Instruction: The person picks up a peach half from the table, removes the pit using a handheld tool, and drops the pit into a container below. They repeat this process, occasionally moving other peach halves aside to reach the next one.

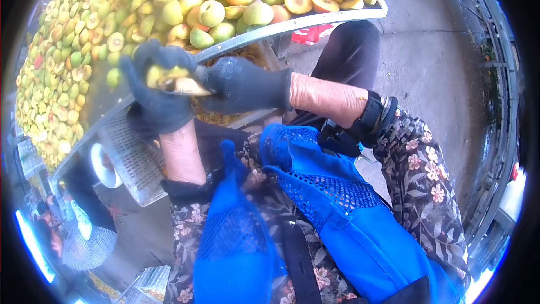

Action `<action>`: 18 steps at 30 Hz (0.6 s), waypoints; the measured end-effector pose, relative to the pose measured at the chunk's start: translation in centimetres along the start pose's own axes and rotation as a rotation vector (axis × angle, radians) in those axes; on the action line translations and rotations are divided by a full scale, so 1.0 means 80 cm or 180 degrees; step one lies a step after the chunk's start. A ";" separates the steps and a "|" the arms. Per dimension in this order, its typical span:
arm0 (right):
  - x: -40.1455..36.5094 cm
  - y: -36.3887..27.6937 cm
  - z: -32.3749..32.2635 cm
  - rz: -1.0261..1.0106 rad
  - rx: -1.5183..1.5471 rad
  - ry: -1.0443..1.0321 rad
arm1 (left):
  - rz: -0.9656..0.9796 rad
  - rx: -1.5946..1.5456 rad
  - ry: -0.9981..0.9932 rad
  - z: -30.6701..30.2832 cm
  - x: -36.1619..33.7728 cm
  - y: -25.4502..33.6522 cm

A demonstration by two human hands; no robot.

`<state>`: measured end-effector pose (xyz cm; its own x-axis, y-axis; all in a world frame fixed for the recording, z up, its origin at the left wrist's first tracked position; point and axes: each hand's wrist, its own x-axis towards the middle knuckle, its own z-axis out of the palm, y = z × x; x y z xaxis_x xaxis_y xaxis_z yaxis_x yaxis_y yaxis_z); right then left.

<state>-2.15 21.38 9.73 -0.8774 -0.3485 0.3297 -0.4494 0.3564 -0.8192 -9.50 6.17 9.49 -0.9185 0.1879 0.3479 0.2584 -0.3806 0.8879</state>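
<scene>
A dark glove covers my left hand (160,93), whose fingers are wrapped round a yellow-green fruit (167,76) in front of the table edge. My right hand (242,83), gloved too, comes in from the right with its fingers closed on a small tool (191,86). The tool looks metallic and touches the fruit; its handle is hidden in the glove. Behind both hands, many halved fruits (298,1) with orange-yellow flesh lie heaped on a metal-edged table (315,21).
A perforated grey crate (132,155) stands below the table edge at left, beside a white round object (106,165). Cut pieces lie in a container under the table. Another person in a patterned hat (90,247) is at lower left. A red bag (308,35) lies beyond the table.
</scene>
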 end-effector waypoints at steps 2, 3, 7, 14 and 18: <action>0.005 0.014 -0.003 -0.0985 -0.1672 0.0299 | -0.0956 -0.1223 0.0124 0.000 0.001 -0.006; 0.004 0.017 0.003 -0.0955 -0.1584 0.0426 | -0.1009 -0.1323 0.0175 -0.002 0.000 -0.008; -0.002 0.020 0.007 -0.0973 -0.0895 0.0729 | -0.1239 -0.2372 0.0016 -0.031 0.002 -0.048; -0.057 0.098 0.058 0.0130 -0.1640 0.0013 | -0.1335 -0.1839 0.0982 -0.038 0.006 -0.012; -0.059 0.089 0.044 0.0757 -0.1572 -0.0015 | -0.0549 -0.0939 0.1424 -0.059 -0.007 0.016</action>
<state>-0.61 22.51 0.73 -0.9642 -0.2120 0.1592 -0.2650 0.7900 -0.5528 -10.03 1.31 9.02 -0.9941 -0.1080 -0.0137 0.0575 -0.6277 0.7764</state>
